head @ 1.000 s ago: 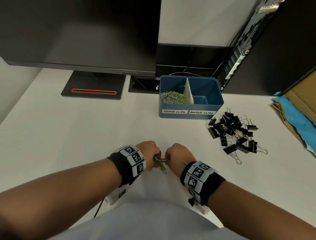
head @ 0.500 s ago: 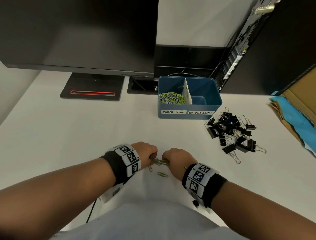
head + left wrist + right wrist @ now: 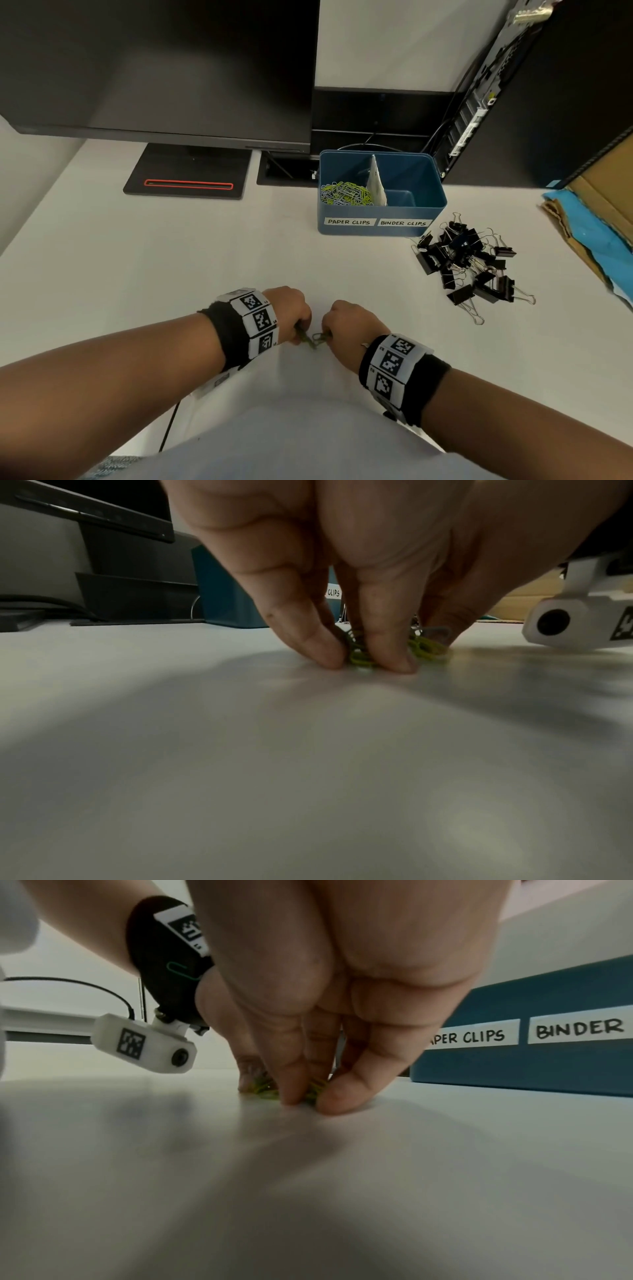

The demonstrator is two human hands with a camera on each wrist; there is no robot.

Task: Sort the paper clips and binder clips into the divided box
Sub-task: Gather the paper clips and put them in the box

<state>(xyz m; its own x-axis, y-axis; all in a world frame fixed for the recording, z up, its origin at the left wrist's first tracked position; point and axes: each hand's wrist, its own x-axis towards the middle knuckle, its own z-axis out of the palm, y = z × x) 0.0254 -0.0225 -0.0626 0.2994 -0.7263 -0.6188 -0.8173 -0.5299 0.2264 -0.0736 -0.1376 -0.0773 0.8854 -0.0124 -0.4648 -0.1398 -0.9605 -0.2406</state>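
Both hands meet at the near edge of the white desk over a few green paper clips [image 3: 312, 341]. My left hand [image 3: 297, 327] pinches clips against the desk, its fingertips [image 3: 394, 658] around a green bunch [image 3: 359, 656]. My right hand [image 3: 334, 325] pinches more green clips [image 3: 313, 1089] between thumb and fingers. The blue divided box [image 3: 382, 224] stands behind, labelled PAPER CLIPS and BINDER CLIPS. Its left compartment holds a heap of paper clips [image 3: 346, 195]; the right one looks bare. A pile of black binder clips [image 3: 469, 265] lies right of the box.
A black monitor [image 3: 164, 68] and its stand [image 3: 186, 176] fill the back left. A computer case [image 3: 534, 85] stands at the back right, and a cardboard box with blue paper [image 3: 596, 219] lies at the right edge. A cable [image 3: 169, 428] hangs off the near edge.
The hands have drawn closer together, and the clips that lay loose between them half a second ago are now gathered under the fingertips.
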